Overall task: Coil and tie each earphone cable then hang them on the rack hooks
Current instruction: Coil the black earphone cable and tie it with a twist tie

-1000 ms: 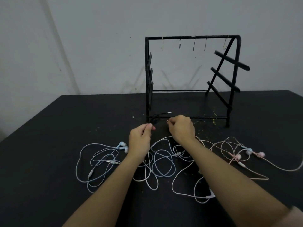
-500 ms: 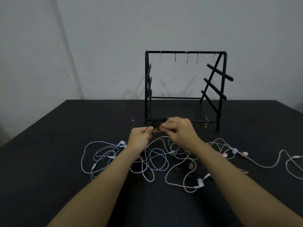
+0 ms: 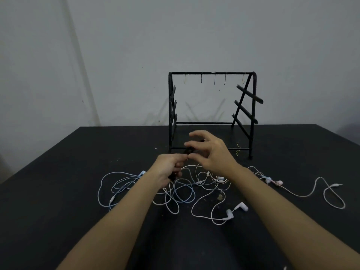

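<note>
A black earphone cable (image 3: 188, 151), bunched into a small coil, sits between my two hands just in front of the rack. My left hand (image 3: 168, 169) grips its lower part with curled fingers. My right hand (image 3: 212, 152) pinches the bundle's top between thumb and forefinger, its other fingers spread above. The black rack (image 3: 253, 114) stands behind, and the several wire hooks (image 3: 214, 82) on its top bar are bare. Loose white earphones (image 3: 229, 214), a blue cable (image 3: 183, 193) and a pink pair (image 3: 279, 182) lie tangled on the table under my forearms.
The black table (image 3: 78, 191) meets a grey wall behind the rack. Thin yellow ties (image 3: 238, 149) lie by the rack's right foot. A white cable loop with its plug (image 3: 334, 193) trails off to the far right.
My right hand has lifted and spread its upper fingers over the black bundle. The left hand has kept its grip. The camera has tilted up, so the rack sits lower in view.
</note>
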Motion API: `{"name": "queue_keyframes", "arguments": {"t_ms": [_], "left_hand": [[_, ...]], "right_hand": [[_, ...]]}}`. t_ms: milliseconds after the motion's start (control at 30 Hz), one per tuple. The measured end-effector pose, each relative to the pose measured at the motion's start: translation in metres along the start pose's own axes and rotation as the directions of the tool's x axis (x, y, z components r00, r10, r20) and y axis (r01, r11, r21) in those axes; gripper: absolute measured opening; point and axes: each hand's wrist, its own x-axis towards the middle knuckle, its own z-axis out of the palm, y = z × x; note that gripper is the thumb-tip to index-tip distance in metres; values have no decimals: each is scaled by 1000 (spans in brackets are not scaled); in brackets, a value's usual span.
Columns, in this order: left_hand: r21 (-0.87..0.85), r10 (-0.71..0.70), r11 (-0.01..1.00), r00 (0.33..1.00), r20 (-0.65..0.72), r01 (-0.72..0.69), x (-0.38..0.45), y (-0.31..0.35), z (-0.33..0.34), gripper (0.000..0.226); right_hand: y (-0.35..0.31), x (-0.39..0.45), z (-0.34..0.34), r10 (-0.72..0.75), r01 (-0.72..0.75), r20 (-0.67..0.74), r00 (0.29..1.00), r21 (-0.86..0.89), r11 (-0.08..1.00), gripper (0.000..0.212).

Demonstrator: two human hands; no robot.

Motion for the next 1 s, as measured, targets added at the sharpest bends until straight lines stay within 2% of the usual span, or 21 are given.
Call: {"name": "queue_keyframes", "arguments": {"t_ms": [100, 200, 333, 433, 533, 600, 667, 700, 767, 800, 867, 933, 1000], "left_hand": [[274, 248, 935, 968, -45, -226, -3, 3, 2, 14], [397, 404, 838, 915, 12, -375, -6, 5, 1, 16], [424, 480, 796, 877, -7, -432, -5, 5, 6, 16], [403, 502, 801, 864, -45, -444, -3, 2, 7, 38], [397, 504, 793, 863, 0, -463, -5, 3, 8, 27], [426, 507, 776, 862, 15, -464, -4, 4, 9, 21], [497, 517, 728, 854, 54, -472, -3, 5, 9, 15], [550, 529, 682, 844, 85, -483, -3, 7, 9, 16], [656, 561, 557, 813, 154, -509, -4, 11, 9, 16], [698, 574, 491, 796, 190, -521, -4, 13, 8, 17], [750, 585, 399, 776, 234, -527, -4, 18, 9, 18], [780, 590, 347, 767, 251, -521, -6, 24, 10, 18], [782, 597, 332, 760, 258, -527, -8, 28, 10, 17]], "right_hand": [[1, 1, -6, 22, -21, 33, 999, -38, 999, 46], [-3, 0, -5, 55, -55, 18, 998, -9, 998, 41], [-3, 0, 0, 119, -125, -163, 979, -28, 992, 30], [-6, 1, 1, 100, -114, -220, 970, -54, 992, 21], [-12, 1, -2, 115, -123, -263, 958, -15, 992, 15], [-14, 3, -5, 152, -146, -245, 958, 42, 988, 15], [-14, 4, -9, 203, -202, -144, 968, 21, 979, 44], [-13, 4, -11, 217, -220, -69, 974, -32, 975, 54], [-12, 4, -15, 249, -242, 45, 968, -122, 963, 55], [-13, 5, -17, 276, -270, 60, 959, -87, 959, 52], [-13, 7, -20, 378, -377, 19, 926, 120, 918, 47], [-13, 10, -22, 488, -458, -16, 873, 317, 830, 41], [-12, 8, -22, 555, -474, -51, 830, 458, 752, 34]]}}
